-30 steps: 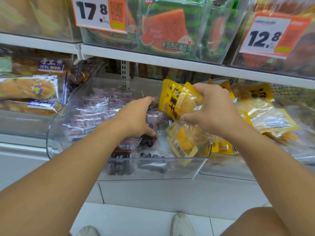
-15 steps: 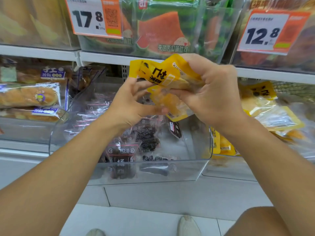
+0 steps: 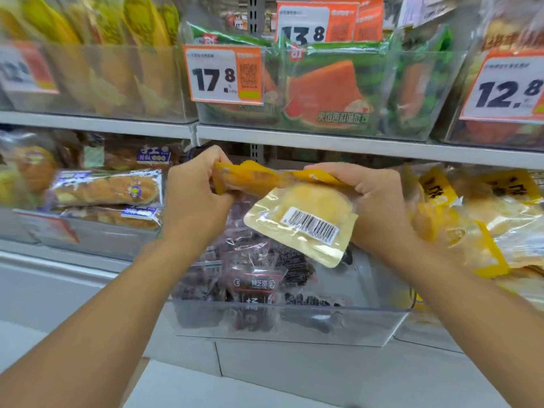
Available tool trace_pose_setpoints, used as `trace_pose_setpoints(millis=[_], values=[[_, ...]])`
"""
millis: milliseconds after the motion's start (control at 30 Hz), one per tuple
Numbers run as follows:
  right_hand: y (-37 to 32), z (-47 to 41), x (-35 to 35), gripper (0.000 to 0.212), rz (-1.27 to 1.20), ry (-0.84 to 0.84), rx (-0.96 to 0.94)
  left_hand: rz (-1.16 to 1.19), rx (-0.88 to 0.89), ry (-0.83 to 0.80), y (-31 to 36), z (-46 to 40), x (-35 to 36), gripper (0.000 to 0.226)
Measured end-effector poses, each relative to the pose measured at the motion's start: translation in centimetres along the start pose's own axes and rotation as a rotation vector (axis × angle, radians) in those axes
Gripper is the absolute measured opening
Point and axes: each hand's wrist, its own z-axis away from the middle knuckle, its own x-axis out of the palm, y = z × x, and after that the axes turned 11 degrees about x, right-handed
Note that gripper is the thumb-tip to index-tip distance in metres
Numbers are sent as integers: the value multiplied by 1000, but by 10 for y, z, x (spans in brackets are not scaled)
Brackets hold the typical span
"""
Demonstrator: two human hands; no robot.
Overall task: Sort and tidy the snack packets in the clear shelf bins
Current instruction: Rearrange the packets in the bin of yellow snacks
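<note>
- Our left hand (image 3: 195, 198) curls round the yellow header end of one packet (image 3: 250, 179), fingers folded over it with the thumb on top — a firm grip, nothing loose.
- Our right hand (image 3: 374, 201) closes round the top of the yellow snack packets (image 3: 306, 219), so both hands are holding and neither is free; how many packets sit in the bunch we cannot tell.
- We judge the two-handed hold is for squaring the packets into one stack above the bin before they go where they belong, since loose foil pouches slide apart if held singly.
- The frontmost packet hangs from the right hand with its barcode (image 3: 313, 225) facing us; its long axis slopes from the gripped yellow top, up and back, to its free bottom edge, down and toward the lower right.
- The packet in the left hand lies nearly level, its long axis running left to right between the two hands.
- All of these are in the air, above the clear bin (image 3: 294, 325) of dark snack packets (image 3: 256, 284), touching nothing in it.
- Just to the right a neighbouring bin holds more yellow packets (image 3: 477, 219) of the same look — likely the proper home, in our judgement.
- On the left lie wrapped bread rolls (image 3: 106, 188); the shelf above carries watermelon-print packs (image 3: 323, 92) and price tags.
</note>
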Motion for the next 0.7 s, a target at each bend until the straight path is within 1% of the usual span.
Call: trace_pose_setpoints(millis=[67,133,167,233,267,333,433,467,500,567,633,700], values=[[6,-7,15,40,82,-23,-23,-154,59,33,-8,4,-11,30],[10,-15,31,53,198,-31,-89,-225,143,68,-16,8,-22,14],[12,-18,39,57,230,-35,-96,-255,185,77,-20,9,-26,13],[18,-26,52,54,291,-71,-72,-342,265,56,-29,12,-32,23],[21,-29,59,52,346,-103,-62,-381,292,27,-33,15,-34,28],[27,-35,72,57,476,-220,-2,-414,321,-80,-39,20,-37,33],[33,-39,84,75,587,-406,151,-439,243,-355,-43,25,-43,33],[34,-39,85,75,578,-441,178,-414,178,-439,-44,26,-44,41],[34,-40,85,72,548,-466,196,-350,97,-490,-42,27,-46,49],[28,-42,78,69,516,-530,230,-197,-19,-500,-37,29,-51,61],[19,-42,69,74,507,-627,259,-113,-39,-495,-32,31,-54,69],[12,-40,62,79,481,-695,303,-90,-36,-508,-29,32,-54,73]])
